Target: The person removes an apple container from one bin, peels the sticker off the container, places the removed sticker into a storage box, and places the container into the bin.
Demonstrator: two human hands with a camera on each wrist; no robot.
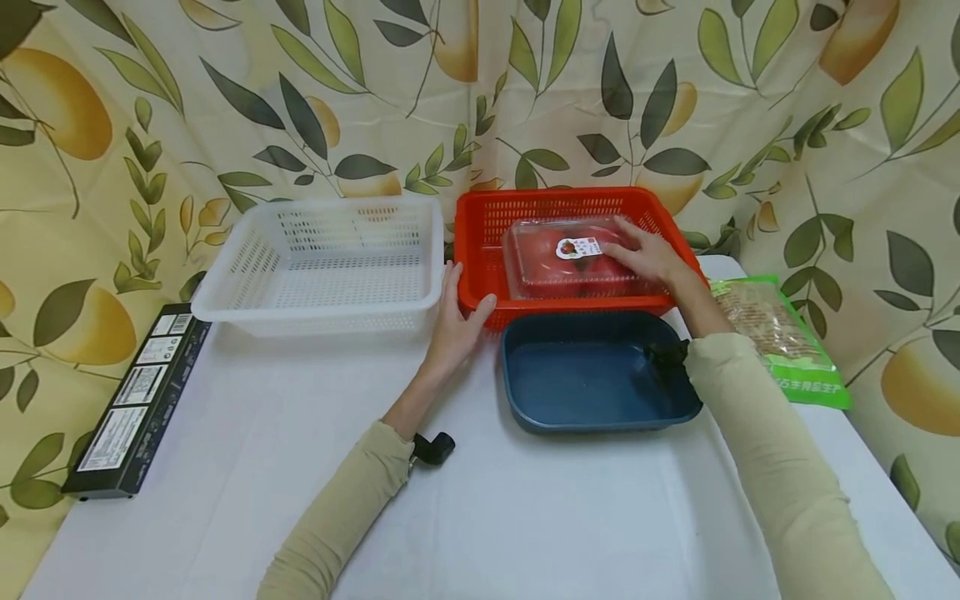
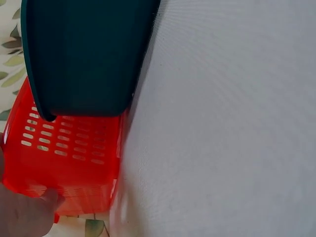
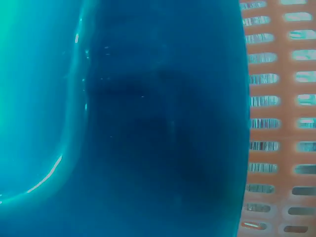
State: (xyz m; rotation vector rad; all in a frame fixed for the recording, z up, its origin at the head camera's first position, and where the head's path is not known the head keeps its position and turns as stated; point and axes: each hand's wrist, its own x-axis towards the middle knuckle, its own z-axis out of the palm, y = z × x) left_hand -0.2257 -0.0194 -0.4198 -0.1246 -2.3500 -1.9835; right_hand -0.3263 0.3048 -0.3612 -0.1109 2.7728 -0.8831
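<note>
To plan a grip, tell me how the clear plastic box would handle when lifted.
The clear plastic box probably flexes under a squeeze, its walls looking thin. Its glossy lid may be slippery. Low and wide, it seems unlikely to tip.

A punnet [image 1: 547,271] lies in the basket [image 1: 558,306] behind the tub [image 1: 592,387], right of a second basket [image 1: 345,275].

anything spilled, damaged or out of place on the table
Nothing looks spilled or damaged, and the clear box sits within the red basket. Only the green bag stands out mildly: it lies aslant at the right edge of the table and seems to overhang it.
</note>
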